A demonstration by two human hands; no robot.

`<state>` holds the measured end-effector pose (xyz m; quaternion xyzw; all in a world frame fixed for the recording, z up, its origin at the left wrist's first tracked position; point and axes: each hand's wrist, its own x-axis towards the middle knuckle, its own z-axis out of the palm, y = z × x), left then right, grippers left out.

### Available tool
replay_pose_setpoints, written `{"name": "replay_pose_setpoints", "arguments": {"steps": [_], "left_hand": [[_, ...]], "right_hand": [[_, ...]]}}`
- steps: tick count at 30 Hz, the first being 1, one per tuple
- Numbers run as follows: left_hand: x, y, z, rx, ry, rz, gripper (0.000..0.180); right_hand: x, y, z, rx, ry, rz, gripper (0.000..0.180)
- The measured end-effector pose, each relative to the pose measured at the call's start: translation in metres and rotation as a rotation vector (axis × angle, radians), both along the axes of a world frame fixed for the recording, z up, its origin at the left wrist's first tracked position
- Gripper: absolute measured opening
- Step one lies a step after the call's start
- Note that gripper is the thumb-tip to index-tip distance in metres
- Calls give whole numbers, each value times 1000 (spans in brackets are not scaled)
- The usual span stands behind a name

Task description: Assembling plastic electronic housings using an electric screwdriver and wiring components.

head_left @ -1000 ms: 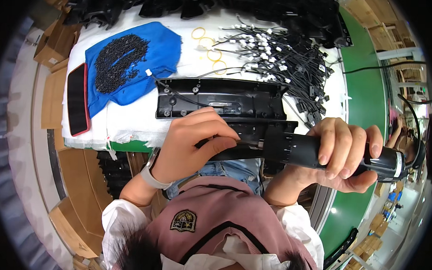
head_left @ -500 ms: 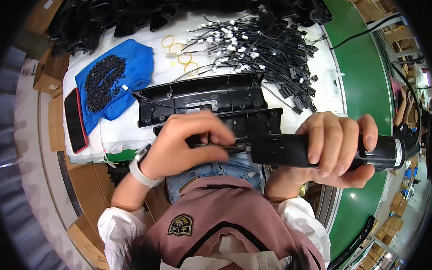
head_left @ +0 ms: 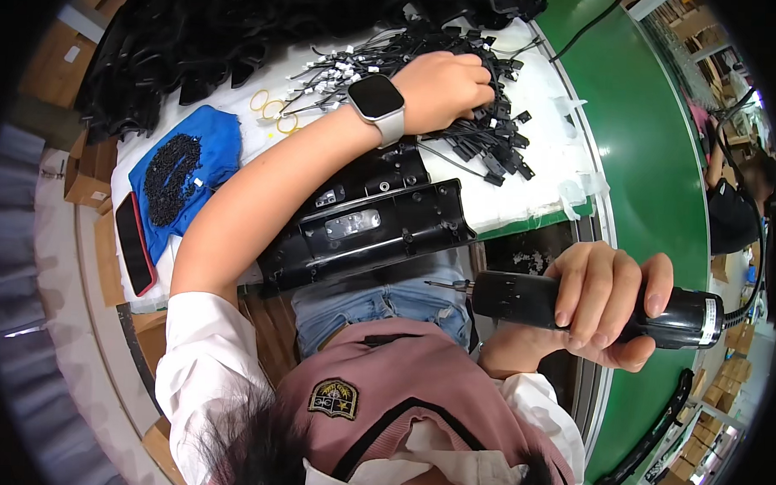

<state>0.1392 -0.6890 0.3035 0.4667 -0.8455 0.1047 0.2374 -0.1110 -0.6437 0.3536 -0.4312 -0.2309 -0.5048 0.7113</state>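
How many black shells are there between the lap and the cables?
2: the near shell, next to the lap, and the far shell, behind it, partly hidden by the left forearm. Others may be hidden.

Left hand (head_left: 449, 91) gone from the driver's tip; now far across the table, fingers curled at the cable heap (head_left: 504, 142). Power screwdriver (head_left: 514, 299) bit now bare. Forearm (head_left: 275, 183) now crosses over far black housing (head_left: 401, 168); near housing (head_left: 406, 224) more exposed. Watch face (head_left: 377, 97) turned into view.
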Motion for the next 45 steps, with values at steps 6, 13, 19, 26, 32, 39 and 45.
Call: {"name": "replay_pose_setpoints", "arguments": {"steps": [6, 13, 19, 26, 32, 39, 45], "left_hand": [[28, 17, 55, -51, 667, 479, 11], [64, 59, 90, -210, 1434, 294, 23], [18, 119, 98, -265, 494, 329, 18], [-21, 210, 40, 169, 648, 475, 17], [-17, 242, 25, 350, 922, 568, 27], [31, 237, 17, 333, 1311, 607, 20], [56, 227, 17, 611, 1196, 543, 24]], "right_hand": [[-14, -7, -11, 35, 19, -4, 30], [-5, -8, -17, 48, 43, 63, 32], [-1, -6, -10, 3, 3, 100, 34], [8, -1, -11, -104, 65, 190, 37], [28, 5, -11, -177, 92, 286, 36], [34, 17, -9, -138, 98, 270, 34], [32, 17, -9, -119, 141, 242, 36]]}}
